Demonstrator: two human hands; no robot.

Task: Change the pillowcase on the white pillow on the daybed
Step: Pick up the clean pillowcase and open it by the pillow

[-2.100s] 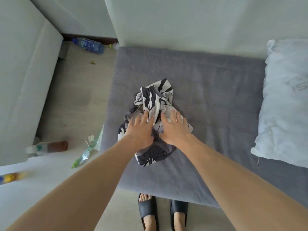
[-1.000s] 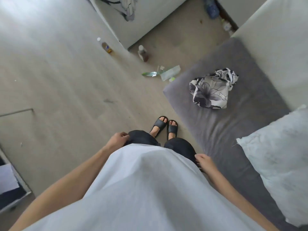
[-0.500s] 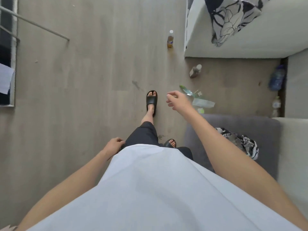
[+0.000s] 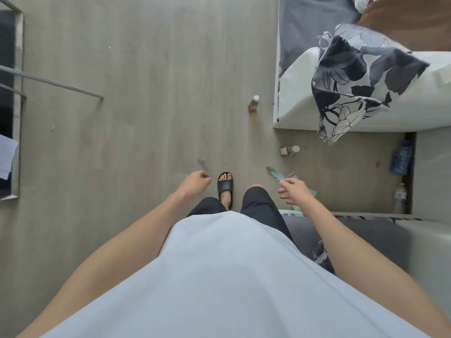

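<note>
A black-and-white floral pillowcase (image 4: 353,86) hangs over the arm of a white sofa (image 4: 415,113) at the upper right. A crumpled floral pillowcase (image 4: 319,254) shows as a sliver beside my right arm, on the grey daybed cushion (image 4: 366,230) at the lower right. The white pillow is out of view. My left hand (image 4: 195,183) hangs in front of me over the floor, fingers loosely curled, holding nothing. My right hand (image 4: 292,191) is held out near the daybed's corner, fingers relaxed and empty. Both hands are far from either pillowcase.
Several bottles lie or stand on the wooden floor: one (image 4: 253,103) by the sofa's corner, one (image 4: 290,150) lying nearer, a blue one (image 4: 401,157) against the wall. A green wrapper (image 4: 275,173) lies near my right hand. A metal frame (image 4: 48,81) juts in from the left.
I have turned from the daybed toward the white sofa and stepped forward. My left hand has swung from my hip out in front. The hanging floral pillowcase is nearer.
</note>
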